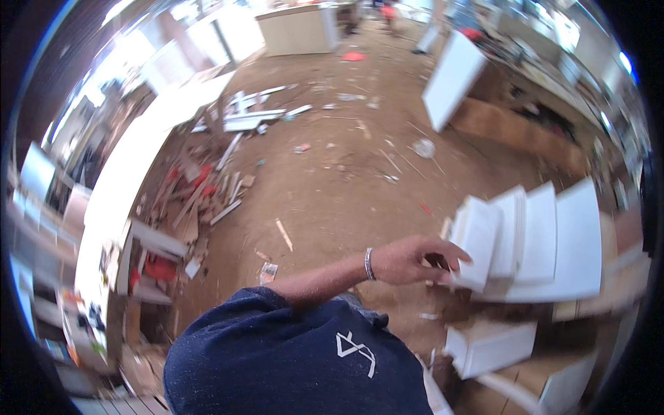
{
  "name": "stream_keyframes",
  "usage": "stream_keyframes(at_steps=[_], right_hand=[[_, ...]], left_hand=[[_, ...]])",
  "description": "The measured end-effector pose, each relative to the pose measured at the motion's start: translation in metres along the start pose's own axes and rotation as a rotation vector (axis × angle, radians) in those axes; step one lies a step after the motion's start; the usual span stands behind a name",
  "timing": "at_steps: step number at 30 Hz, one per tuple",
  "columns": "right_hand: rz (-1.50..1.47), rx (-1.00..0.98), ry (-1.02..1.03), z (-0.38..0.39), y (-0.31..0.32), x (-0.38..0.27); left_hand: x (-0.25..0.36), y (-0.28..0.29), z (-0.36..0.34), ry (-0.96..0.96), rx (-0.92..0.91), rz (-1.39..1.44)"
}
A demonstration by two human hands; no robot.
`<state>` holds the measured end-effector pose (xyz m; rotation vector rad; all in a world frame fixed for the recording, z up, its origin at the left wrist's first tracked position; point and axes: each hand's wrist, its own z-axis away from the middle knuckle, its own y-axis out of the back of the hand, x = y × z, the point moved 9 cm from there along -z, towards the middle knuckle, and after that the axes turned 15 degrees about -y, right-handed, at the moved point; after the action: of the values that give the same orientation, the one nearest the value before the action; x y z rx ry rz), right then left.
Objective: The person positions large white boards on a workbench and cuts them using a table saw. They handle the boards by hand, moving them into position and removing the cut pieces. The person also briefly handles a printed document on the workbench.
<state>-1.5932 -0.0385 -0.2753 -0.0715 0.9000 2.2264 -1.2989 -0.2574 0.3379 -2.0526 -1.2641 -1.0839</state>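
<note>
My left hand [415, 261] reaches across in front of my body to the right, a bracelet [369, 264] on its wrist. Its fingers are curved, with a gap between thumb and fingers, and nothing shows in its grasp. The fingertips are at the left edge of a stack of white boards [477, 235]; whether they press on it is blurred. Several white boards of different sizes lean behind one another there, the largest white panel [579, 242] farthest right. My right hand is out of view.
A white box-shaped piece [492, 348] lies below the boards. On the left runs a long white-topped workbench [131, 166], with scrap wood strips [200, 200] heaped beside it. Farther off, a white panel [453, 79] leans at the right, and a pale cabinet [297, 31] stands at the back.
</note>
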Motion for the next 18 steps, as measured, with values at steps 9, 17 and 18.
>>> stream_keyframes(at_steps=[9, 17, 18], right_hand=[[0.285, -0.117, 0.32, -0.096, 0.001, -0.363], [0.311, -0.344, 0.279, -0.14, -0.076, -0.599], [0.252, -0.453, 0.171, -0.132, -0.098, -0.633]], left_hand=[[0.228, 0.235, 0.051, -0.704, 0.034, 0.287], [0.246, 0.45, 0.13, -0.903, 0.438, -0.029], [0.242, 0.488, 0.142, -0.814, 0.407, -0.049]])
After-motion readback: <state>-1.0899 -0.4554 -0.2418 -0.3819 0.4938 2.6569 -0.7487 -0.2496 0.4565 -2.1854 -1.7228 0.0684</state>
